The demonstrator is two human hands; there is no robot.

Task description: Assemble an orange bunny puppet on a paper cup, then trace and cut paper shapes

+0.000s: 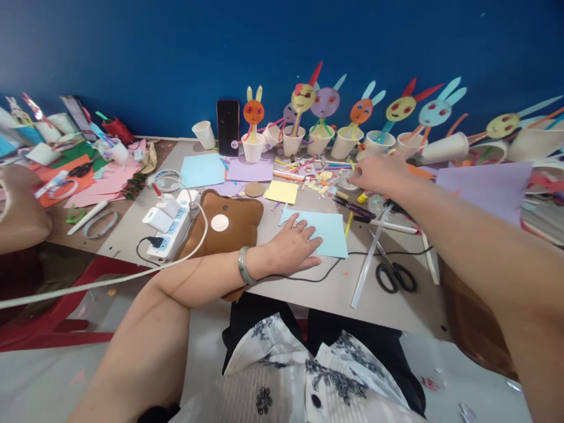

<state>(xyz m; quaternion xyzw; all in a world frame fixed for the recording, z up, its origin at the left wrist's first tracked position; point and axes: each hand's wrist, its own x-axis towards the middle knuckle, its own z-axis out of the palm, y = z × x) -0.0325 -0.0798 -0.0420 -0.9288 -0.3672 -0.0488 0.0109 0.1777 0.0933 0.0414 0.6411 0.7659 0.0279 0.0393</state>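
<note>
My left hand (294,244) lies flat with fingers spread on a light blue sheet of paper (332,235) at the table's front. My right hand (381,171) reaches across to the back right, beside paper cups and a pile of scraps. Its thumb side is close to a clear roll (348,181), perhaps tape; most of its fingers are hidden, so I cannot tell its grip. Black-handled scissors (395,276) and a clear plastic strip (370,261) lie below the right forearm. Purple-and-black pens (355,208) rest between the hands.
Paper rabbits on sticks stand in white cups (253,147) along the blue wall. A phone (228,128) leans there. To the left are a power strip (174,226) with cables and a brown bear-shaped pouch (233,220). A purple sheet (482,188) stands at right.
</note>
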